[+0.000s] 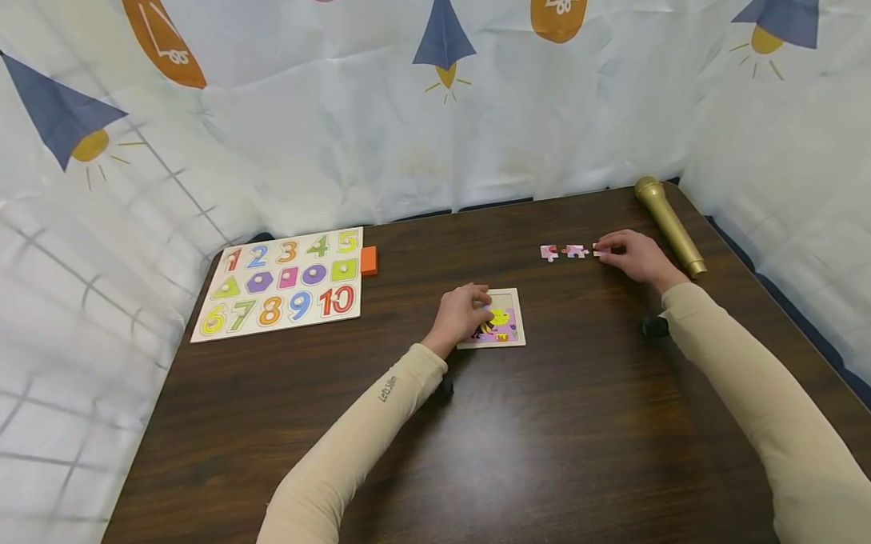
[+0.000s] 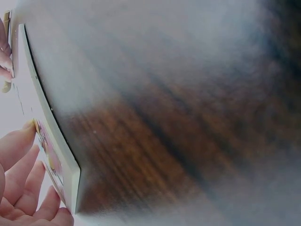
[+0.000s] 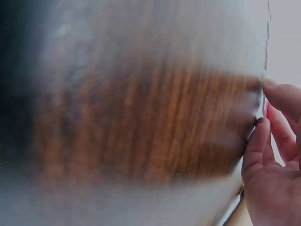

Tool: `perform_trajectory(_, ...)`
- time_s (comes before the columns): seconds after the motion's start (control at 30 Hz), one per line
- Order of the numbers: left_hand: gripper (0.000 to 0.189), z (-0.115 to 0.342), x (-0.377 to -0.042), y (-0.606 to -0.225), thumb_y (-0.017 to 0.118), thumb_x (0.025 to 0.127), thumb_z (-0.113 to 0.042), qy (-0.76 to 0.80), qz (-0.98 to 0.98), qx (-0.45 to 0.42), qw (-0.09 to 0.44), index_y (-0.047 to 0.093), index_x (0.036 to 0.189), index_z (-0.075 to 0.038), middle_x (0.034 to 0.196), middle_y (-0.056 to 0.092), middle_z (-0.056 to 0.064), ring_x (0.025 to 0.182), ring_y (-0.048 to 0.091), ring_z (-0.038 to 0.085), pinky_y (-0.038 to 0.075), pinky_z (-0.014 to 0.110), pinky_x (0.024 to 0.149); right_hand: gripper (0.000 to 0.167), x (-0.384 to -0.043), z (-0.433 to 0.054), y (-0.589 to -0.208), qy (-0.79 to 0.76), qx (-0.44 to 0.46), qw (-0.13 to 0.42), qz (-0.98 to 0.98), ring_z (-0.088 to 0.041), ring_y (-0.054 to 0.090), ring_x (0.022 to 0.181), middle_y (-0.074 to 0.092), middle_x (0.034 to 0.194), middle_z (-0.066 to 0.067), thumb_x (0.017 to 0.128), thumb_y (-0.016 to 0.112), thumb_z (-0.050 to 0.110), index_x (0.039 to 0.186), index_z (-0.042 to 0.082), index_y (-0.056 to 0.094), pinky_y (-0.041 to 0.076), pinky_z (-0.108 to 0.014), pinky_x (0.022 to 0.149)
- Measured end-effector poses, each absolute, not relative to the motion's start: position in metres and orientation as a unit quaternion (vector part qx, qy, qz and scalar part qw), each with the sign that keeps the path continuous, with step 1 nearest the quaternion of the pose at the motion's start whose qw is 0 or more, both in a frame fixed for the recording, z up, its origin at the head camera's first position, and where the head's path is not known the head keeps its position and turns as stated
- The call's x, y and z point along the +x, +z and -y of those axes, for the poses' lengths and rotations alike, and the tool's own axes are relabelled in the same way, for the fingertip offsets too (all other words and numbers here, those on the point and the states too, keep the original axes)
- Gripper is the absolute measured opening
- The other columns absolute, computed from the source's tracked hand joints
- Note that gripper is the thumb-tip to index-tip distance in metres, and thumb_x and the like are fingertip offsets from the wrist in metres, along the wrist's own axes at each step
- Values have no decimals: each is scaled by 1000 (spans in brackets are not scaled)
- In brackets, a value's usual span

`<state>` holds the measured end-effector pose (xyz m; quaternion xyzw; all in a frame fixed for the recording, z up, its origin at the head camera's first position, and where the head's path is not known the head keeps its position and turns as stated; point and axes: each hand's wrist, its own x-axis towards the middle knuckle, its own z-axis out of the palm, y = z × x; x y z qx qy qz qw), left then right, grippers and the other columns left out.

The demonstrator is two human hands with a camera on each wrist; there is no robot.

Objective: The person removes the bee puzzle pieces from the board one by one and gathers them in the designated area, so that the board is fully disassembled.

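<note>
On the table lies a small framed jigsaw puzzle board (image 1: 511, 339) with a yellow and purple picture. My left hand (image 1: 462, 313) is over its left part; in the left wrist view, the thumb and fingertips touch the puzzle's face (image 2: 51, 155). Farther right, my right hand (image 1: 638, 257) pinches a pink jigsaw piece (image 1: 599, 250) at the table surface. Two more pink pieces, one on the left (image 1: 548, 253) and one in the middle (image 1: 575, 251), lie in a row beside it. The right wrist view shows that piece mostly hidden by the fingers.
A wooden number-and-shape board (image 1: 277, 285) lies at the back left, with an orange block (image 1: 369, 261) at its right edge. A gold microphone (image 1: 670, 228) lies at the back right, just beyond my right hand. A patterned curtain (image 1: 373, 130) hangs behind the table (image 1: 557, 452).
</note>
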<state>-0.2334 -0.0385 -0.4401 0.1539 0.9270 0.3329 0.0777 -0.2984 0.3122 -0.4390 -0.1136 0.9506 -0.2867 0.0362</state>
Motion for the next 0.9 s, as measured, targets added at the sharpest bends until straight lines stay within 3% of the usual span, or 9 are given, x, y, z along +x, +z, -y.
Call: perform_trajectory(0.9, 24, 38, -233, -441, 72, 88, -12, 336, -927, 150, 76, 74, 110, -2, 133, 61, 5, 136, 44, 21, 29, 39, 114, 29, -302, -311, -439, -289, -96, 44, -951, -44, 40, 126, 49, 130, -29, 97, 61, 12, 120, -5, 63, 29, -60, 105)
